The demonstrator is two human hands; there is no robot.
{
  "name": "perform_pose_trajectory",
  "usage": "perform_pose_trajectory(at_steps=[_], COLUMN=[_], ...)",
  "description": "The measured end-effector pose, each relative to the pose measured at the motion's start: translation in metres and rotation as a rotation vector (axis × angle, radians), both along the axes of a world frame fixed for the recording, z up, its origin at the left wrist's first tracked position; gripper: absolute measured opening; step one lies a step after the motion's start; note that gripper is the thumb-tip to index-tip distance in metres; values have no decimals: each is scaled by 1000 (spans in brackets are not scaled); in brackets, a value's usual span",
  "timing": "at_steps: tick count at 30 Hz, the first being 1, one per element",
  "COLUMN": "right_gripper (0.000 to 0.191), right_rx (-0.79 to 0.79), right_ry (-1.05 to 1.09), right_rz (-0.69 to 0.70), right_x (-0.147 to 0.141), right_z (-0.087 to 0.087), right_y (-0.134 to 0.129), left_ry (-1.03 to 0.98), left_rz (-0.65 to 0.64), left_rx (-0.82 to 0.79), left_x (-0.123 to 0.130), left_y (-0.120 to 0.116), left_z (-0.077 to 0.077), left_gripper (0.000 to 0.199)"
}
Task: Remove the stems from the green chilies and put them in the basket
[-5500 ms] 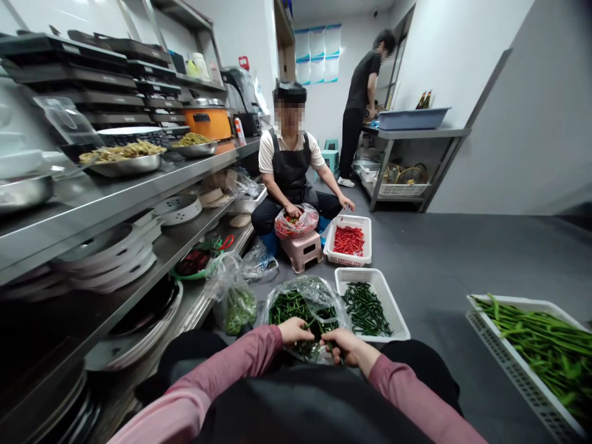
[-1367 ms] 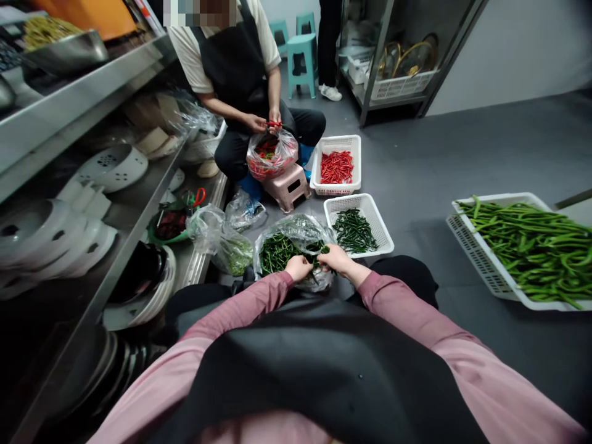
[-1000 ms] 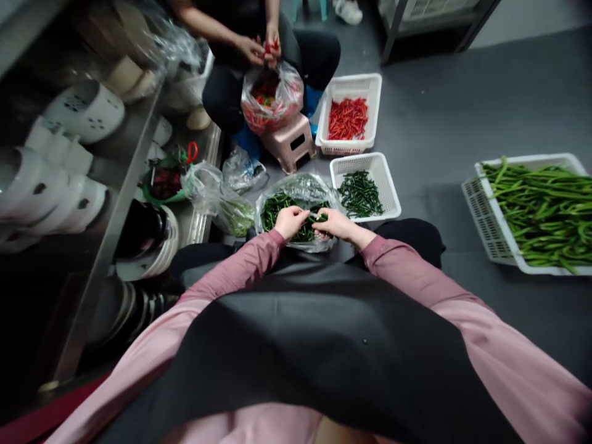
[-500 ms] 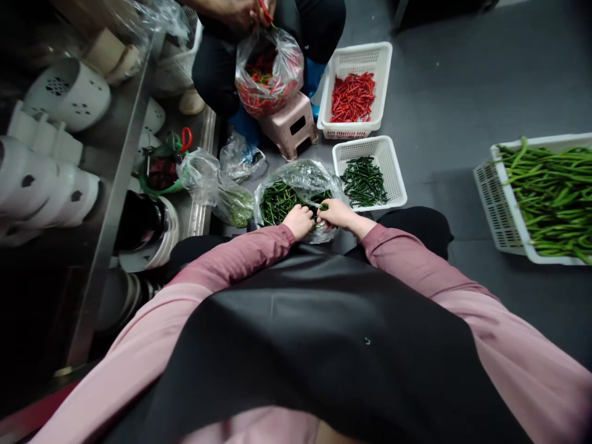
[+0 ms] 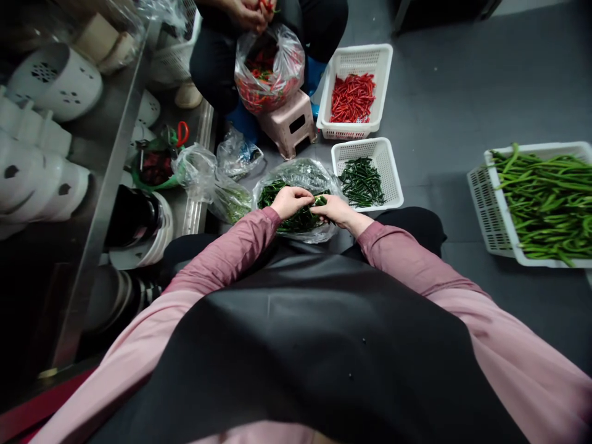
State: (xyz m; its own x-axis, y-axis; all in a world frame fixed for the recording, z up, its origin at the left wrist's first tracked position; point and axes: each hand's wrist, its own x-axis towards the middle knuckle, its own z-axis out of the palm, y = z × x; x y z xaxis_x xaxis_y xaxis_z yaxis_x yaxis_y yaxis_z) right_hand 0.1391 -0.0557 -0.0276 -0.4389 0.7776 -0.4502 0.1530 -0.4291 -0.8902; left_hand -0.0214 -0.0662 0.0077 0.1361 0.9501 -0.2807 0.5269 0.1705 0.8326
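Observation:
Over an open clear plastic bag [image 5: 300, 169] of green chili peppers, my two hands meet. My right hand [image 5: 335, 211] is closed around a green chili pepper [image 5: 320, 200], with more green partly hidden beneath its fingers. The fingertips of my left hand [image 5: 292, 200] are pinched together at the pepper's near end, apparently on its stem, which is too small to make out clearly. Just beyond my right hand stands a small white basket [image 5: 393, 179] holding dark green chili peppers [image 5: 363, 183].
Across from me a person's hands [image 5: 253, 12] hold a red chili above a bag of red chilies [image 5: 268, 92] by a pink stool [image 5: 291, 120]. A white basket [image 5: 383, 74] contains red chilies. Long green peppers [image 5: 550, 203] fill a basket at right. Metal shelving [image 5: 123, 135] lines the left.
My left hand has moved left and up, out of the bag's middle, and its fingers now pinch at the pepper. My right hand has barely moved. The other person's hands shifted slightly.

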Motion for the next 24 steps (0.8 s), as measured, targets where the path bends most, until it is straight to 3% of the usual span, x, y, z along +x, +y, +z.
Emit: perform_pose_trajectory(at_steps=[4,7,10,13,15,18,20,24], right_gripper=[16,19,29,33,32,27,24,21], right_rx=[102,86,2,-51,-24,143,356,756], right_ry=[9,88,217,290,273,165,53,-125], right_rz=[-66,-135,-182,-222,-268,-306,-288,-267], right_x=[0,3,9,11,11,9,8,7], right_z=[2,6,8,7,6,6,7,12], right_y=[1,4,6,8,8,5,2,-5], left_ry=[-83,60,179,117,103,265,400,506], left_rz=[80,126,34,-106,-132,-115,-97,-59], left_rx=[16,106,83,-102,-153,-28,49,14], left_x=[3,1,-2,-1,0,0,1,6], left_y=[6,7,0,-12,-17,-18,-16,-15], left_z=[-3,-11,-14,-12,-12,-15,-18,-24], left_gripper=[25,28,21,38,43,38,36,40])
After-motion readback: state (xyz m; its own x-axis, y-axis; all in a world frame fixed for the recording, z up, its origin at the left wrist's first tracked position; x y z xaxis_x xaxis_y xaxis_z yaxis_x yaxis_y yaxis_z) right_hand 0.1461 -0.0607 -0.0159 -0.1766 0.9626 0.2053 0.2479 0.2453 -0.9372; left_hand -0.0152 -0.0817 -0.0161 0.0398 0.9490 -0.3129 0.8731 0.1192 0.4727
